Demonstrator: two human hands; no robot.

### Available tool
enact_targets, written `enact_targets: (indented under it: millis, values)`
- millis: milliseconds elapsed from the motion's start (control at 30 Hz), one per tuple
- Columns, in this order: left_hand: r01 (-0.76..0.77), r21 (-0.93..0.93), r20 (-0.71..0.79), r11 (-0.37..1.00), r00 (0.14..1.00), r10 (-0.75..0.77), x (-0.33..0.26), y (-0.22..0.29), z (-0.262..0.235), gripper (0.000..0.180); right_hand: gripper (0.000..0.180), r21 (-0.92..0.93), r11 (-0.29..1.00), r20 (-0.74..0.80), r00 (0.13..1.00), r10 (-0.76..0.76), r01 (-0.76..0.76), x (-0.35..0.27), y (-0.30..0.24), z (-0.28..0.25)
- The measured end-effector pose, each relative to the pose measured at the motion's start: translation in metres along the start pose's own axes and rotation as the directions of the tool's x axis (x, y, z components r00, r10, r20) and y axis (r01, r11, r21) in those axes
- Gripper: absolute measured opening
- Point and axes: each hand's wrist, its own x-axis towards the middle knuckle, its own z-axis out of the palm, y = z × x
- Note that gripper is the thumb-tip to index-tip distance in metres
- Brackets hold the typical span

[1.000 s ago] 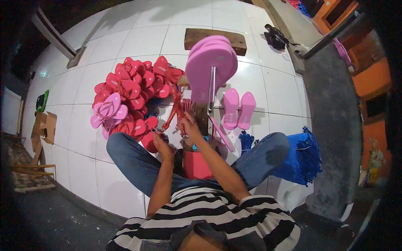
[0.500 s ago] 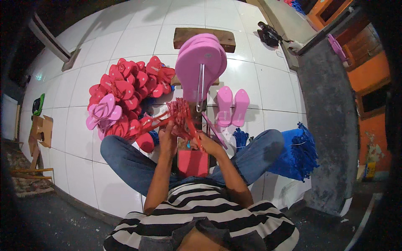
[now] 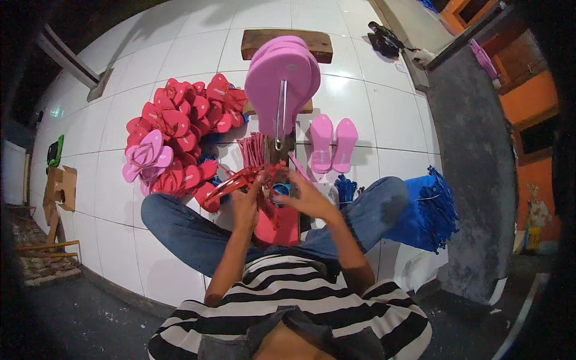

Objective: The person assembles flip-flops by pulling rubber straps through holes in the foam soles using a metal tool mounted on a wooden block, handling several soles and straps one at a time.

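Note:
My left hand (image 3: 245, 207) is closed around a bunch of red flip-flop straps (image 3: 231, 183), whose ends trail to the left and hang down. Just right of the bunch, my right hand (image 3: 312, 198) has its fingers apart, and I see nothing held in it. Between the hands is a small blue round item (image 3: 280, 191). Below them lies a flat red pad (image 3: 282, 228) between my legs. Beyond the hands, pink soles (image 3: 277, 69) are stacked upright at a slim metal prong (image 3: 281, 114). A bundle of pinkish straps (image 3: 251, 150) stands left of the prong.
A heap of red flip-flops (image 3: 174, 120) covers the tiles at left, with pink flip-flops (image 3: 147, 157) on its near side. Two pink soles (image 3: 333, 144) lie to the right. Blue straps (image 3: 435, 201) rest by my right knee. Behind the stack lies a wooden block (image 3: 324, 47).
The red straps have shifted down and left with my left hand. My right hand has come off them and opened. The pinkish strap bundle behind now shows.

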Motion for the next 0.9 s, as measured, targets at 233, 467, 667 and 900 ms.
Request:
enact_targets:
  millis: [233, 467, 667, 900]
  values:
    - [-0.312, 0.391, 0.327, 0.866, 0.927, 0.186, -0.017, 0.02, 0.015, 0.051, 0.059, 0.646, 0.763, -0.028, 0.998, 0.054, -0.023, 0.003, 0.035, 0.068]
    - [-0.352, 0.427, 0.489, 0.833, 0.865, 0.115, 0.016, -0.003, -0.052, 0.074, 0.015, 0.842, 0.539, -0.138, 0.976, 0.167, 0.026, 0.007, 0.017, 0.014]
    - [-0.184, 0.605, 0.347, 0.775, 0.937, -0.049, 0.014, -0.02, -0.027, 0.037, 0.044, 0.803, 0.583, -0.078, 0.948, 0.31, -0.125, 0.002, 0.061, 0.043]
    - [-0.726, 0.669, 0.717, 0.157, 0.687, 0.12, -0.014, 0.004, -0.004, 0.055, 0.048, 0.779, 0.533, 0.202, 0.937, 0.286, -0.331, -0.012, 0.019, 0.042]
